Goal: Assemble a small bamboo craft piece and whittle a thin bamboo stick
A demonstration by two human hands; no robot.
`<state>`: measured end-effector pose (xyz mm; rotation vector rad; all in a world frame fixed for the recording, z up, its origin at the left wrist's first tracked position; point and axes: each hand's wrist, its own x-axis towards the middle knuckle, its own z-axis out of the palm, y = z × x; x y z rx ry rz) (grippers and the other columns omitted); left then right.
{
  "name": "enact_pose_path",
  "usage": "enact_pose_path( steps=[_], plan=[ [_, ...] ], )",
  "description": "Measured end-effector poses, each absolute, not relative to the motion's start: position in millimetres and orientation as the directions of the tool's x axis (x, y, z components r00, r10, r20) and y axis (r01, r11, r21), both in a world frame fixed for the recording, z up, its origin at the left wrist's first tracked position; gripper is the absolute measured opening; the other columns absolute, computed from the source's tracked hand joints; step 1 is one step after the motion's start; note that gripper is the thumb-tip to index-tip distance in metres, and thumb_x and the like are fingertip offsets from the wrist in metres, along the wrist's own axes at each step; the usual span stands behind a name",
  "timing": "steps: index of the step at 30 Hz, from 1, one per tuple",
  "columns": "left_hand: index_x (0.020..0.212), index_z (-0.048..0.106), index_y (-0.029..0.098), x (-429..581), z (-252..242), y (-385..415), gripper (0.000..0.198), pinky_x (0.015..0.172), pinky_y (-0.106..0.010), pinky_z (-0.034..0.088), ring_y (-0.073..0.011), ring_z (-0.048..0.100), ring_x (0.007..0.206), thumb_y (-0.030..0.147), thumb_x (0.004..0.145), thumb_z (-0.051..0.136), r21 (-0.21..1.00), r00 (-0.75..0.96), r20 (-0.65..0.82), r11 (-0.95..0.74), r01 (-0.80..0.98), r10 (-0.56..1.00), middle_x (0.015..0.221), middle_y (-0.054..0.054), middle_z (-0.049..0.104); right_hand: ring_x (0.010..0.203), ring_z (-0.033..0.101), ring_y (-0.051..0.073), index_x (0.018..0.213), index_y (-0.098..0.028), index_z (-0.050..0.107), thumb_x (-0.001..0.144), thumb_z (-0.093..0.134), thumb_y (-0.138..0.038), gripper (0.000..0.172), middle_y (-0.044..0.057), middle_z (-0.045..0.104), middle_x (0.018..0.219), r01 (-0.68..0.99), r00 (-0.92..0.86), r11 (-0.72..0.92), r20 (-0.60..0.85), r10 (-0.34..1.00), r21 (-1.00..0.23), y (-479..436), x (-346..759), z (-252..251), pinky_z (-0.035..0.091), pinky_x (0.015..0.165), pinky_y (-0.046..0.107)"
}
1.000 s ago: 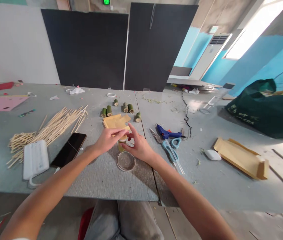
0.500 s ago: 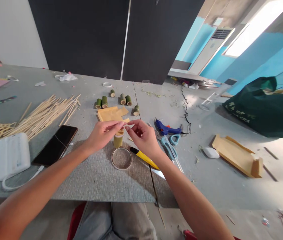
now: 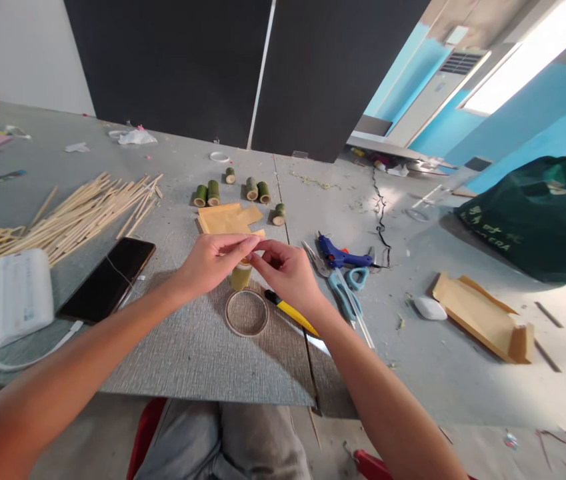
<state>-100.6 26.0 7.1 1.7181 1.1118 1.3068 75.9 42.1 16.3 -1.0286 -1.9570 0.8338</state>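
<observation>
Two arms angled inward, left hand, right hand meeting over cylinder

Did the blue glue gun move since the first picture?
No. The glue gun looks to lie in the same spot, right of the table seam and pointing the same way; only the camera's view has shifted.

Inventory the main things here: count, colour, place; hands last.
boards: two, black, back
bag: one, green, right
bamboo pieces: six, green, upper centre
sticks: many, tan, left
phone: one, black, left
power bank: one, white, left
glue gun: one, blue, right
scissors: one, blue, right
cutter: one, yellow, centre
ring: one, brownish, front
cylinder: one, yellowish, centre
box: one, brown, right
paper: count unclear, tan, centre
tabletop: one, grey, beneath
left hand: one, bare, centre
right hand: one, bare, centre
</observation>
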Motion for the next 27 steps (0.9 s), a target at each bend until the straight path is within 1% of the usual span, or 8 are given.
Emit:
enact_pose_path(
  steps=[4,6,10,15,17,20,23,27],
  plan=[
    [0.116,0.08,0.025,-101,6,28,0.034,0.088,-0.025,0.058,-0.0182,0.074,0.102,0.047,0.098,0.06,0.892,0.125,0.376,-0.395,0.222,0.918,0.112,-0.003,0.081,0.052,0.038,0.007,0.092,-0.019,0.076,0.092,0.063,-0.036,0.021,-0.002,0.06,0.063,0.385,-0.388,0.454,0.305,0.87,-0.804,44,75,17,0.031,0.05,0.023],
    [0.115,0.08,0.026,-101,6,28,0.035,0.088,-0.026,0.058,-0.0187,0.074,0.102,0.048,0.097,0.061,0.895,0.116,0.372,-0.389,0.217,0.921,0.112,-0.003,0.081,0.052,0.037,0.007,0.091,-0.018,0.075,0.093,0.062,-0.036,0.022,-0.002,0.061,0.064,0.392,-0.392,0.453,0.3,0.87,-0.801,45,75,17,0.03,0.05,0.023],
    [0.115,0.08,0.025,-101,8,27,0.035,0.089,-0.027,0.059,-0.0197,0.074,0.102,0.049,0.097,0.062,0.905,0.105,0.359,-0.374,0.205,0.927,0.112,-0.004,0.081,0.05,0.033,0.007,0.09,-0.017,0.075,0.094,0.062,-0.037,0.024,-0.004,0.055,0.059,0.416,-0.412,0.46,0.288,0.865,-0.784,46,75,19,0.026,0.048,0.024],
    [0.114,0.08,0.022,-101,12,25,0.035,0.088,-0.028,0.059,-0.0199,0.074,0.103,0.046,0.096,0.062,0.913,0.13,0.341,-0.361,0.189,0.931,0.11,-0.004,0.081,0.048,0.032,0.006,0.088,-0.016,0.073,0.093,0.062,-0.031,0.02,-0.006,0.048,0.056,0.427,-0.442,0.49,0.298,0.846,-0.76,44,76,21,0.025,0.047,0.023],
    [0.114,0.08,0.021,-103,13,24,0.033,0.092,-0.03,0.059,-0.0207,0.074,0.106,0.041,0.096,0.062,0.919,0.159,0.337,-0.361,0.16,0.928,0.112,-0.005,0.081,0.048,0.032,0.005,0.087,-0.015,0.072,0.093,0.062,-0.032,0.02,-0.006,0.047,0.055,0.419,-0.449,0.496,0.301,0.841,-0.761,43,77,23,0.025,0.047,0.022],
    [0.113,0.08,0.021,-109,13,26,0.03,0.1,-0.034,0.057,-0.0215,0.073,0.111,0.029,0.094,0.058,0.921,0.21,0.337,-0.367,0.128,0.918,0.115,-0.006,0.08,0.047,0.031,0.005,0.088,-0.015,0.071,0.093,0.063,-0.034,0.022,-0.008,0.045,0.052,0.415,-0.442,0.494,0.306,0.843,-0.764,42,78,23,0.025,0.047,0.023],
    [0.108,0.081,0.019,-113,10,28,0.028,0.098,-0.036,0.06,-0.0229,0.075,0.108,0.022,0.089,0.061,0.94,0.198,0.297,-0.322,0.109,0.934,0.112,-0.007,0.081,0.047,0.029,0.006,0.089,-0.015,0.071,0.093,0.064,-0.034,0.02,-0.009,0.042,0.05,0.421,-0.428,0.496,0.316,0.847,-0.76,42,80,22,0.025,0.048,0.023],
    [0.1,0.082,0.017,-115,8,28,0.022,0.096,-0.038,0.062,-0.0241,0.077,0.104,0.022,0.085,0.067,0.95,0.196,0.273,-0.296,0.099,0.942,0.106,-0.008,0.082,0.047,0.031,0.006,0.091,-0.016,0.072,0.093,0.064,-0.033,0.019,-0.009,0.044,0.052,0.414,-0.44,0.5,0.314,0.841,-0.761,42,84,20,0.026,0.048,0.023]
  ],
)
